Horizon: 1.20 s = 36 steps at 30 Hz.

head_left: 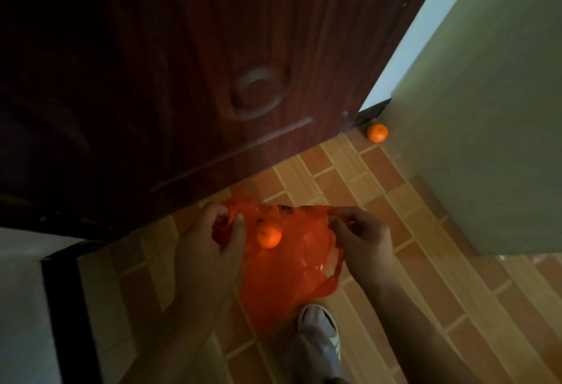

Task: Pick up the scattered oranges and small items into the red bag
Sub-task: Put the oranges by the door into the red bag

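The floor point(365, 176) beneath and around the hands is laid with orange and tan tiles in a brick-like pattern, split by pale grout lines. Beyond the hands and to their left stands a dark reddish-brown wooden door point(182, 64) with grain lines, a carved ring motif and a raised moulding strip low on its face. To the right of the hands rises a dull green wall point(486, 125), its edge meeting a pale bluish wall strip point(425, 27) further off. A dark skirting point(369, 114) runs at the foot of that corner. Left of the hands, a black threshold strip point(64, 307) borders a pale grey surface point(21, 307). The light is dim.
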Tool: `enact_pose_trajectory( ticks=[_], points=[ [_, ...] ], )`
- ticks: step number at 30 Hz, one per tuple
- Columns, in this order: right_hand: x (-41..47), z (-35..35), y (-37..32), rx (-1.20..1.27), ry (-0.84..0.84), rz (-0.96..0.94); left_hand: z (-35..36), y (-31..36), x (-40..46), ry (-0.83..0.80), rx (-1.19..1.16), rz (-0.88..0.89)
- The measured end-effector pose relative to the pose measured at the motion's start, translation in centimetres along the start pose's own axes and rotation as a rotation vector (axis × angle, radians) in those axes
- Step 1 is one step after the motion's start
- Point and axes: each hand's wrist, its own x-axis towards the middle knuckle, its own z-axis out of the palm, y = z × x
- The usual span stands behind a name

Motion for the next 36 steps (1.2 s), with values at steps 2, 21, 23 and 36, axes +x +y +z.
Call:
enact_pose_trajectory(
  ticks=[2, 21, 23, 36],
  points=[
    [-0.7, -2.2, -2.6, -0.011, 0.013, 0.025, -1.1, 3.5, 0.0, -0.035, -0.006, 0.017],
    [1.8, -24.3, -14.5, 0.052, 0.317, 0.426, 3.4, 31.4, 6.5, -0.382, 0.035, 0.017],
    [2.4, -25.3, -14.8, 0.068, 0.344, 0.448, 4.6, 32.6, 7.2, -0.408, 0.024, 0.002],
    [6.8, -26.4, -13.4, 0.126, 0.477, 0.626, 12.3, 32.0, 11.7, -0.497, 0.070, 0.015]
  ],
)
